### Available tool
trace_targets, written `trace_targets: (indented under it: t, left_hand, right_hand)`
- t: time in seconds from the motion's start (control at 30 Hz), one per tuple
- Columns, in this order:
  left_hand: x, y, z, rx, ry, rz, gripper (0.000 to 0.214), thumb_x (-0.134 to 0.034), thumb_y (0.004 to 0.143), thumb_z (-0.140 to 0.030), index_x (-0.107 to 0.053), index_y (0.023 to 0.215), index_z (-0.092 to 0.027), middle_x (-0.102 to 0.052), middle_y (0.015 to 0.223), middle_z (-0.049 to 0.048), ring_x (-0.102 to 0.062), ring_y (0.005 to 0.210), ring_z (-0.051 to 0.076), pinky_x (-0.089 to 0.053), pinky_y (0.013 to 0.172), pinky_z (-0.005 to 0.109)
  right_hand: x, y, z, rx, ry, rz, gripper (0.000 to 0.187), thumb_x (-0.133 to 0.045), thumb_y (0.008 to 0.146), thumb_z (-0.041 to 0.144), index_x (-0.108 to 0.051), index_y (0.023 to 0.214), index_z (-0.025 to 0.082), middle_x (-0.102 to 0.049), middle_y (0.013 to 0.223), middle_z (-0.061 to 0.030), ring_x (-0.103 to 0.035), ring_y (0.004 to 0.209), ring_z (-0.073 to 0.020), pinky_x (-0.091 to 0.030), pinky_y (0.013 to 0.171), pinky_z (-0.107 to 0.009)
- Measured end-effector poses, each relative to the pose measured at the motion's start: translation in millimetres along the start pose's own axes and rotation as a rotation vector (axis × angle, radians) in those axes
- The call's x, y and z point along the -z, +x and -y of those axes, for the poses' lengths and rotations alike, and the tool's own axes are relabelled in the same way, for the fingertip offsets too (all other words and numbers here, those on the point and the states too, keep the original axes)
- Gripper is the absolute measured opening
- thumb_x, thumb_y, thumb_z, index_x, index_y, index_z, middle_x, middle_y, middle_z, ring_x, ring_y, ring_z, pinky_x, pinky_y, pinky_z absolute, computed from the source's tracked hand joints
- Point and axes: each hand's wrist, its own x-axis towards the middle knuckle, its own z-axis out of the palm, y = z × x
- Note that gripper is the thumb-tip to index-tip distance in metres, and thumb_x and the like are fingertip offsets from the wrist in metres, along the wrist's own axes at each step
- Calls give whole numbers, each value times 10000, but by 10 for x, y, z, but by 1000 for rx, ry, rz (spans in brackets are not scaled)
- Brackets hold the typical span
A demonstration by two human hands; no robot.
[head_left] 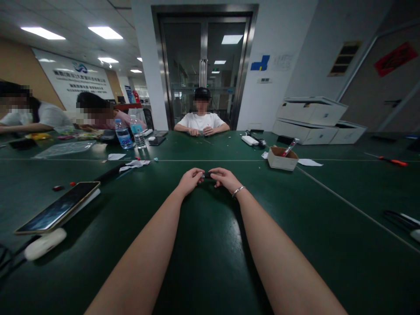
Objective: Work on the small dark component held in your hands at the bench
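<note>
Both my hands are stretched out over the dark green table [203, 245]. A small dark object [207, 175] with a lighter left end spans the gap between my fingertips. It is too small to tell its kind. My left hand [191, 180] pinches the lighter end between thumb and fingers. At the dark end, my right hand [225, 179] has its fingers closed, covering part of the object. A silver bracelet [238, 191] circles my right wrist.
To the left lie a phone [61, 208] and a white rounded device [46, 244]. Two water bottles [138, 131] stand farther back. On the right are a small open box [282, 158], white boxes [311, 120] and a screwdriver [392, 161]. A person [201, 118] sits opposite; others sit left.
</note>
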Motion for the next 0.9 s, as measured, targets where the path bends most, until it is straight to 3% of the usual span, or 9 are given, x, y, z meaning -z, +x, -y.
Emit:
trace_targets:
  t: [0.3, 0.4, 0.47, 0.57, 0.63, 0.67, 0.77, 0.9]
  left_hand:
    - [38, -67, -72, -45, -62, -26, 302, -705, 644, -236, -631, 919, -135, -650, 785, 50, -600, 707, 137, -452, 608, 252]
    - [51, -66, -98, -18, -98, -32, 274, -727, 617, -257, -647, 843, -122, -662, 775, 59, -607, 720, 146, -456, 638, 269]
    - [55, -68, -111, -5, -117, -38, 289, -741, 600, -276, -652, 827, -122, -669, 770, 60, -613, 729, 154, -459, 654, 282]
    - [61, -70, -108, -4, -120, -36, 305, -748, 592, -287, -659, 832, -121, -675, 757, 61, -618, 728, 157, -465, 672, 295]
    - [68, -61, -86, -12, -118, -38, 303, -749, 595, -287, -663, 830, -118, -675, 740, 59, -619, 713, 153, -472, 683, 302]
    - [72, -53, -70, -17, -122, -41, 303, -751, 594, -288, -665, 828, -117, -675, 734, 57, -620, 706, 151, -475, 690, 304]
    - [82, -27, -27, -20, -153, -46, 313, -759, 586, -298, -665, 823, -116, -677, 731, 55, -623, 697, 147, -484, 711, 312]
    - [80, -15, -16, -12, -151, -40, 326, -767, 577, -300, -665, 826, -116, -680, 744, 59, -625, 700, 145, -486, 717, 314]
  right_hand:
    - [4, -17, 45, -39, -40, 20, 150, -621, 794, 205, -621, 917, 119, -672, 691, -37, -483, 395, -32, -492, 447, -162]
    - [15, -40, 70, 16, 12, 56, 472, -698, 679, 100, -558, 1115, 215, -661, 961, -36, -536, 452, -28, -508, 454, -168]
    - [8, -43, 83, 16, 18, 44, 608, -721, 662, 118, -493, 1206, 268, -639, 1025, -32, -548, 453, -32, -507, 440, -177]
    - [-16, -34, 93, -48, -54, -11, 351, -626, 793, 299, -555, 1109, 165, -662, 804, -43, -478, 359, -36, -457, 369, -175]
    - [-24, -35, 100, -62, -87, -4, 261, -574, 830, 302, -586, 1026, 129, -665, 740, -49, -424, 321, -25, -415, 333, -166]
    - [-24, -40, 106, -52, -81, 11, 253, -592, 812, 253, -582, 1040, 142, -673, 777, -48, -408, 316, -15, -406, 328, -161]
    - [-21, -58, 125, 10, 19, 18, 564, -675, 699, 118, -476, 1208, 260, -661, 987, -24, -443, 351, -4, -467, 384, -177]
    - [-32, -59, 142, -63, -57, -13, 286, -592, 815, 269, -549, 1069, 144, -671, 740, -36, -398, 313, -25, -438, 347, -187]
